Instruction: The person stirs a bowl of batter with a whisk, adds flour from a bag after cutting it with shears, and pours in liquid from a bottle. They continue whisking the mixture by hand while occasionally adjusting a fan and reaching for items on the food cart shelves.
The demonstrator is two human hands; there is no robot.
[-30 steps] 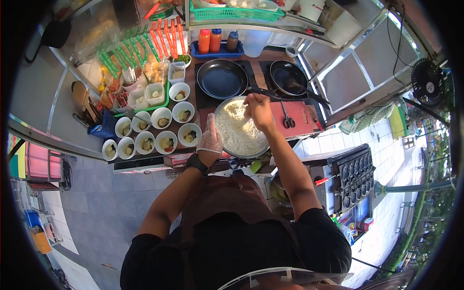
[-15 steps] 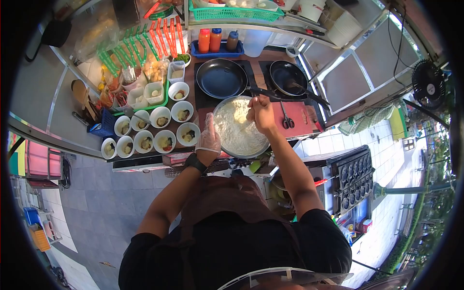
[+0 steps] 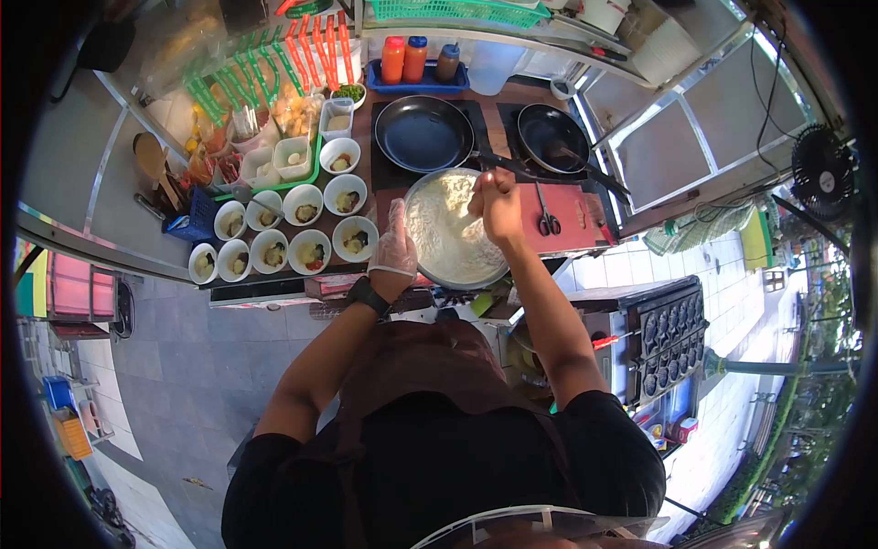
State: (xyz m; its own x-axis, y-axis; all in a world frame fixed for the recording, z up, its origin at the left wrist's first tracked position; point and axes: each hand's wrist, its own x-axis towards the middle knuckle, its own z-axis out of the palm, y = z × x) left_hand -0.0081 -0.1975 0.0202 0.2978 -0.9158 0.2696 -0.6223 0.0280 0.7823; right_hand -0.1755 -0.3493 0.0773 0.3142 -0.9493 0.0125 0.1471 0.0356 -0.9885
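A wide metal bowl (image 3: pixel 457 285) stands at the counter's front, with pale, floury batter (image 3: pixel 446 240) in it. My left hand (image 3: pixel 396 249), in a clear plastic glove, grips the bowl's left side, its fingers along the outer wall. Above the bowl's right part, my right hand (image 3: pixel 498 210) is bare and closed in a fist. Whatever it holds is hidden by the fingers and the batter. Just right of the bowl, black-handled scissors (image 3: pixel 547 220) lie on a red board (image 3: pixel 572 206).
Behind the bowl sit a large frying pan (image 3: pixel 423 134) and a smaller pan (image 3: pixel 551 137). Several white bowls (image 3: pixel 311 252) with fillings line the left. Sauce bottles (image 3: pixel 414 60) stand in a blue tray (image 3: pixel 430 89) at the back. A molded griddle (image 3: pixel 672 339) is at the right.
The view has shifted slightly. The batter looks wetter and smoother in the middle, and my right fist has moved a little over it. My left hand stays at the bowl's side.
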